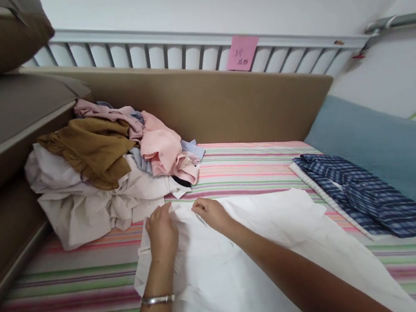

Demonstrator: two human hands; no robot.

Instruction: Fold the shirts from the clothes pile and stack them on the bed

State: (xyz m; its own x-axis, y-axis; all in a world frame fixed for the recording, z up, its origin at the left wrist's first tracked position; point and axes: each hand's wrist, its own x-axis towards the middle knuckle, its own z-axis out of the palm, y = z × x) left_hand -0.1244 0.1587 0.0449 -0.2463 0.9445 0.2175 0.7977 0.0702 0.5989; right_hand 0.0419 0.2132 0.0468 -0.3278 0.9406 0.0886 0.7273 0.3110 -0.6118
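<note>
A white garment (217,269) lies spread flat in front of me, with a small label strip (144,250) showing at its left side. My left hand (162,231), with a silver bracelet at the wrist, is closed on the garment's far edge toward the left. Just to the right of it, my right hand (213,214) pinches the same edge between thumb and fingers. Part of the near end of the cloth is hidden under my forearms.
A striped sheet (73,301) covers the bed. Rumpled clothes in white, brown and pink (94,157) are heaped at the back left beside brown cushions (3,119). Folded dark blue plaid cloth (366,195) lies right. Behind stands a brown board (223,101) with a pink note (242,53) above.
</note>
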